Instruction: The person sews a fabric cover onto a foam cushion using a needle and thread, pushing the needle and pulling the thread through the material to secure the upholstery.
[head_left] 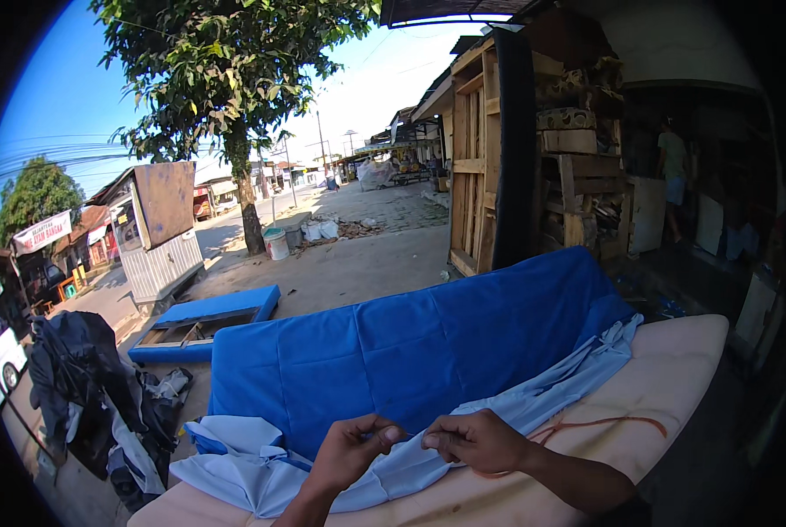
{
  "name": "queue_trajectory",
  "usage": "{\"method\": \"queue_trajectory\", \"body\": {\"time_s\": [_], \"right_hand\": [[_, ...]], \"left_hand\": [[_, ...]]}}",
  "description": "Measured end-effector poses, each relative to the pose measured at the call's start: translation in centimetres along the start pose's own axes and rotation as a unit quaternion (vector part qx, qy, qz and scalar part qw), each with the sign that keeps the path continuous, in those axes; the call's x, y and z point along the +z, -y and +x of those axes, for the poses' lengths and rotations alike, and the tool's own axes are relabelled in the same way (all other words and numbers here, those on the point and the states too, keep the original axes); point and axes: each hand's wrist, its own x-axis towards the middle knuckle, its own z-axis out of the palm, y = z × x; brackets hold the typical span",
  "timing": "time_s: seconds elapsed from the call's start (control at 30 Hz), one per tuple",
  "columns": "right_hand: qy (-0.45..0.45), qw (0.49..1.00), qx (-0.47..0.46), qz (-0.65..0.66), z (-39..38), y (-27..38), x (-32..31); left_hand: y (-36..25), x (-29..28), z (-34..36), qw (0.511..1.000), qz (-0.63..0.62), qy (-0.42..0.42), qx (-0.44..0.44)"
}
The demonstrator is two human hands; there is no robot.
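My left hand (362, 448) and my right hand (463, 443) are raised close together at the lower middle, thumbs and fingers pinched, with whatever is between them too small to make out. Beneath them lies pale blue fabric (226, 479) along a beige padded cushion (674, 360). Behind it stands a long piece covered in bright blue cloth (340, 369). An orange cord (630, 419) lies on the cushion at the right, partly behind my right hand.
A blue-edged frame (199, 312) and dark fabric pile (72, 369) lie at left. Wooden frames (476, 167) and stacked wood (577, 202) stand right, a person (674, 167) beyond. A tree (248, 206), white bucket (277, 246), metal kiosk (164, 263) and parked vehicle (6, 356) are outside.
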Motion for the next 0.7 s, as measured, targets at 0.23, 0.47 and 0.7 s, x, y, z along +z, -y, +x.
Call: {"method": "queue_trajectory", "body": {"time_s": [0.23, 0.47, 0.7], "right_hand": [[-0.184, 0.862, -0.217, 0.42, 3.0, 0.9, -10.4], [-0.381, 0.713, -0.215, 0.548, -0.7, -5.4, -11.8], [-0.468, 0.669, -0.357, 0.453, -7.7, -11.8, -20.6]], "left_hand": [[5.2, -9.4, -0.6, 0.975, -0.102, -0.195, -0.014], [8.6, -12.9, -0.5, 0.955, -0.101, -0.272, -0.064], [9.8, -16.2, -1.7, 0.936, -0.023, -0.338, -0.096]]}}
